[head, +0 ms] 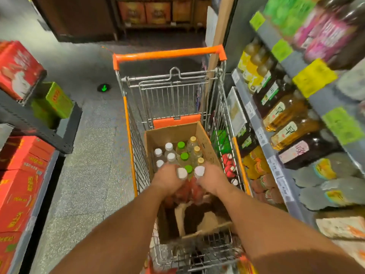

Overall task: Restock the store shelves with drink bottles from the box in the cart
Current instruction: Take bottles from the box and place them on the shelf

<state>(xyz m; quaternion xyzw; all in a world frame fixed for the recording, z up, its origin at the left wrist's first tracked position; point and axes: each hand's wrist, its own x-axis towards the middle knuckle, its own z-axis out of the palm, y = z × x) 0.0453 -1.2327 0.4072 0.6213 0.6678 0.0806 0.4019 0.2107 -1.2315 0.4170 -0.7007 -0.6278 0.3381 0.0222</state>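
Fingers of the left hand (166, 179) curl round a reddish bottle with a white cap (182, 173), the cap standing just above the knuckles; those of the right hand (212, 177) wrap a second reddish bottle, its pale cap (199, 171) showing at the thumb side. Both hands are over the cardboard box (205, 139), which sits in the wire cart (136, 147) with the orange handle (167, 54).

At far left, red cartons (21, 180) are stacked on a low shelf, with another red carton (18, 70) and a green carton (57, 99) higher up. Inside the box, just beyond the fingertips, stand white-capped bottles (168, 146), then green-capped bottles (184, 156), then yellow-capped bottles (196, 148). The two held bottles are at the near edge of this cluster, touching or almost touching it. To the right of the cart run the store shelves (274, 163), stocked with amber and dark drink bottles (286, 113) and yellow price tags (314, 76); the motion blur hides the finer detail.
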